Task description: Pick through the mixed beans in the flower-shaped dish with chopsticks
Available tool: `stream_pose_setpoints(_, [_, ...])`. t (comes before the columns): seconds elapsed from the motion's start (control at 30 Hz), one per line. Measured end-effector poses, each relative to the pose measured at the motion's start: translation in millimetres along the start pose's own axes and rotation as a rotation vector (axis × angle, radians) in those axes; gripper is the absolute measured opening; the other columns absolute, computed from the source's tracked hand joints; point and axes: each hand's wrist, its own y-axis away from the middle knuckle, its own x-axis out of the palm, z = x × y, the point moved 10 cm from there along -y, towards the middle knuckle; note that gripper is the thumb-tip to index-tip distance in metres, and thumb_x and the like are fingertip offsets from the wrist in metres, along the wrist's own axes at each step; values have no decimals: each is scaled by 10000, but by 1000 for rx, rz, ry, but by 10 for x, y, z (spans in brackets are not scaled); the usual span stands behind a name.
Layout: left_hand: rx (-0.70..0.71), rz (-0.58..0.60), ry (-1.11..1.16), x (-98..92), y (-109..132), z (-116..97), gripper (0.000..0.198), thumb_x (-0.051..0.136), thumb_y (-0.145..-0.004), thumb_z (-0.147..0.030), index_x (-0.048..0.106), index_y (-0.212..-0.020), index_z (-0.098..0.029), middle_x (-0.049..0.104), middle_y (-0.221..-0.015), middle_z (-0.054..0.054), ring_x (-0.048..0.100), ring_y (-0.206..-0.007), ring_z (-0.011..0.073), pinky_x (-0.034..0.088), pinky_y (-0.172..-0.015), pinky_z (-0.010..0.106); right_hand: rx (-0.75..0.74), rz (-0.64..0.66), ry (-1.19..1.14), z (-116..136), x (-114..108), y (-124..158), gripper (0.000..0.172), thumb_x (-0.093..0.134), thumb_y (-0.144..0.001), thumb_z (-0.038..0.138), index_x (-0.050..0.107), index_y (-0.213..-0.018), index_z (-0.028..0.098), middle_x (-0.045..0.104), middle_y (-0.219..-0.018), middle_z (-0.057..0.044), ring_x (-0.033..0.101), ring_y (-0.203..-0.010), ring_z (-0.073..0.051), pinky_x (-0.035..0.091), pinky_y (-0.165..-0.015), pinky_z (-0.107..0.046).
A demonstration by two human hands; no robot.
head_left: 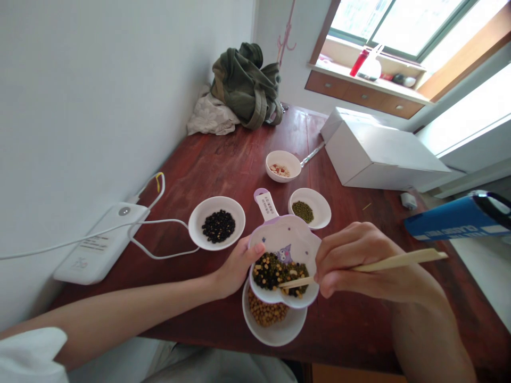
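Mixed beans stirred over a bowl of soybeans

The person's left grip (237, 266) is clamped on the edge of a purple-trimmed white dish (285, 236), holding it tilted over a white bowl (275, 335) of yellow soybeans (266, 311); whether dish and bowl touch cannot be told. The right grip (351, 260) is closed around wooden chopsticks (399, 260), their tips in the mixed beans (277, 271) at the dish's low side. The work in hand is stirring, and the tilt calls for a steady left grip and short strokes to keep the beans in. On the red-brown bench (223, 165) nearby sit black beans (218, 226) in a white bowl (199, 234) and mung beans (302, 211) in a white dish (317, 210)
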Motion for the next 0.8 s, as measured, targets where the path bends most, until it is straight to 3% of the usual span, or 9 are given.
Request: stream_pose_setpoints(0.8, [-35,-13,-6,-1,-10,-12,885,867,-971,-836,784,-1543,-166,919,-1325,182,823,-1357,447,608,-1251,590,-47,-34,-32,79,7,-9,363,827,-1140,376,892,-851,167,872,-784,-80,796,-625,-130,580,-604,-211])
